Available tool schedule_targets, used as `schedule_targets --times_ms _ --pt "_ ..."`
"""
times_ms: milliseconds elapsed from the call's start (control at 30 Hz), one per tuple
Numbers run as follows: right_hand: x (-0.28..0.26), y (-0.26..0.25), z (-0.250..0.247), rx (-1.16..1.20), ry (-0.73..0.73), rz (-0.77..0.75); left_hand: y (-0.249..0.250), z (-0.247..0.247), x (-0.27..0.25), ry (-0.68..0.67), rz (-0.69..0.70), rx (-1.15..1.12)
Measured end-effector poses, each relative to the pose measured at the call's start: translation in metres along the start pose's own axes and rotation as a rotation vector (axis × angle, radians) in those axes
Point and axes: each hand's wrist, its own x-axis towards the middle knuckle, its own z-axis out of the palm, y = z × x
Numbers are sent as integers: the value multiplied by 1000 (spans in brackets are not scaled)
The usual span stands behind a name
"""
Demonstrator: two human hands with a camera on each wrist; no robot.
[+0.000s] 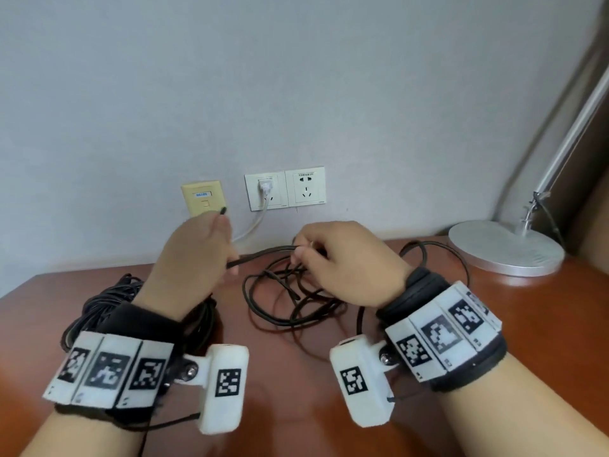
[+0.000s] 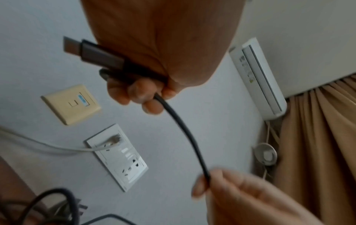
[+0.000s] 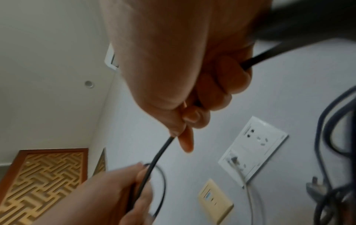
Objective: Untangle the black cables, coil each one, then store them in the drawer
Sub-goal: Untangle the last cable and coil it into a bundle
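A thin black cable (image 1: 263,253) stretches between my two hands above the wooden table (image 1: 296,374). My left hand (image 1: 211,252) grips its end in a fist, and the metal-tipped connector (image 2: 90,52) sticks out past the fingers. My right hand (image 1: 301,253) pinches the same cable (image 3: 161,150) between thumb and fingers a short way along. The rest of this cable lies in loose tangled loops (image 1: 290,298) on the table under my right hand. A thicker black cable bundle (image 1: 105,301) lies coiled at the left, partly hidden by my left wrist. No drawer is in view.
A round silver lamp base (image 1: 506,247) stands at the back right of the table. On the wall behind are a cream data socket (image 1: 202,197) and white power outlets (image 1: 285,188) with a white plug and cord. A curtain (image 2: 318,144) hangs to the right.
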Motion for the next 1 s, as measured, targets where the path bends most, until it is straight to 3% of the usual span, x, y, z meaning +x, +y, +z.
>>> schedule_targets --times_ms 100,267,433,567,733,900,1000 --pt "-2 11 -11 -87 6 17 -4 -8 3 -32 -101 -143" --pt "-2 -4 0 -212 18 -88 7 9 -6 -280 -163 -279" --pt "-1 -15 12 -153 91 -150 14 20 -9 -415 -229 -426" --pt "2 -3 9 63 153 -123 9 3 -4 -478 -336 -558" --pt "1 28 -2 -64 198 -17 -1 -21 2 -434 -410 -727" --pt "1 22 4 -133 248 10 5 -8 -3 -721 -401 -832" --pt "2 16 9 -189 242 13 10 3 -5 -654 -401 -834"
